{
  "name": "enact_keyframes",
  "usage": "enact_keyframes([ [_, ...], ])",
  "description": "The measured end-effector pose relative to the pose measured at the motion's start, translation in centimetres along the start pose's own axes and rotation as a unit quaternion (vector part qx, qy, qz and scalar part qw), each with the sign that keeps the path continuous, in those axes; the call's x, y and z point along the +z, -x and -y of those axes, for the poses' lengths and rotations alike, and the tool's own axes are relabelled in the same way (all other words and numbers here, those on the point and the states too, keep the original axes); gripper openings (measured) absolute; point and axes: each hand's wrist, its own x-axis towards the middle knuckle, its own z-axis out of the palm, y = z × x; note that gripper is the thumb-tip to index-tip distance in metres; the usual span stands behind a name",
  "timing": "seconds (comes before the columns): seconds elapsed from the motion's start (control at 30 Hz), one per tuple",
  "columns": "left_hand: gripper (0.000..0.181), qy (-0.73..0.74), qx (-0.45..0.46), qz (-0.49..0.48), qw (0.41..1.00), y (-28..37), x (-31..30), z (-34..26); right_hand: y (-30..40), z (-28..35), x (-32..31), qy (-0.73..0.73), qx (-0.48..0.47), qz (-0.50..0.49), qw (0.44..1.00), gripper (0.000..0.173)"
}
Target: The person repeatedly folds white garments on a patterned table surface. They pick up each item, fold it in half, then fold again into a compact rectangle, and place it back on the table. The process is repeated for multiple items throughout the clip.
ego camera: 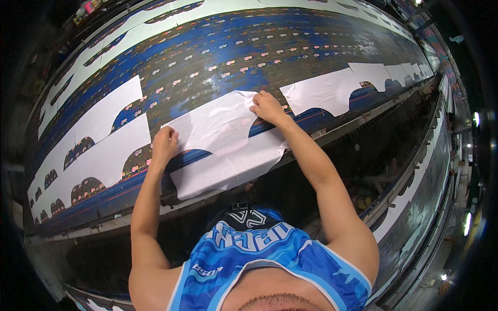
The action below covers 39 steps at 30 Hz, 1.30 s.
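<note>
A white cut fabric panel (220, 122) with curved cutouts lies before me on a long printing table (186, 93). My left hand (165, 144) pinches its left corner, its fingertips curled in. At the upper right corner my right hand (268, 107) grips the cloth, which is creased and slightly lifted there. The far edge of the panel rests on the table. Beneath its near side another white fabric piece (229, 167) shows, draping over the table's front edge. Where the two overlap, I cannot tell how many layers there are.
To the left, more white panels (105, 165) lie in rows. Another panel (321, 93) lies to the right, with several beyond it along the edge. Small printed motifs mark the dark blue tabletop. A metal rail (330, 132) borders it; across a dark gap runs a second table (424, 186).
</note>
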Motion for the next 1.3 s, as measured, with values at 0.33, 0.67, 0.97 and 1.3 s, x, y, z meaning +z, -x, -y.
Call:
enact_keyframes([
  [0.33, 0.03, 0.589, -0.234, 0.216, 0.743, -4.3, 6.0, -13.0, -0.1, 4.8, -1.1, -0.196, 0.077, -0.066, 0.975, 0.017],
  [0.67, 0.006, 0.585, -0.189, 0.122, 0.78, -7.8, 5.5, -15.9, 0.9, 9.5, -5.3, -0.318, -0.03, -0.05, 0.946, 0.018],
  [0.97, 0.018, 0.346, 0.038, 0.268, 0.898, -10.3, -12.8, -26.9, -5.3, 14.6, -12.9, -0.714, -0.194, 0.139, 0.658, 0.084],
  [1.3, 0.034, 0.224, 0.095, 0.195, 0.95, -6.9, -20.4, -30.7, -3.4, 13.7, -17.4, -0.686, -0.271, 0.238, 0.631, 0.05],
])
